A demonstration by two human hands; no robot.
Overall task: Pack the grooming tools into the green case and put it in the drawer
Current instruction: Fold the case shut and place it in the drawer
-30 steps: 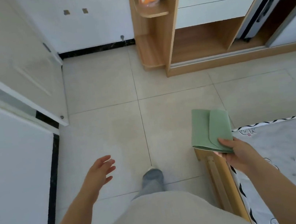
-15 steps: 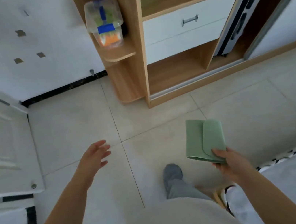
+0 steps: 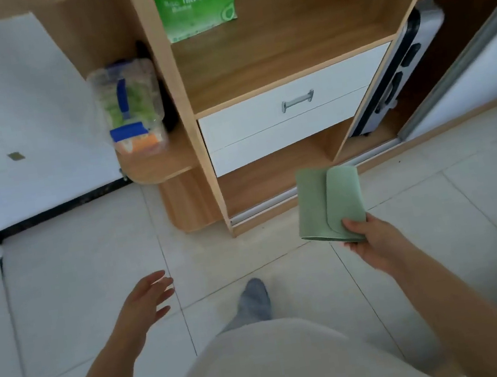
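Apparently packed: right hand [image 3: 373, 242] grips closed green case [image 3: 328, 203], left hand [image 3: 147, 300] open and empty; drawer [image 3: 290, 108] unopened.

- The green case [image 3: 328, 203] is a flat, pale green pouch with its rounded flap closed. It is held by its near corner above the tiled floor, in front of the cabinet.
- The drawer [image 3: 293, 109] is white with a metal handle, and it is closed.
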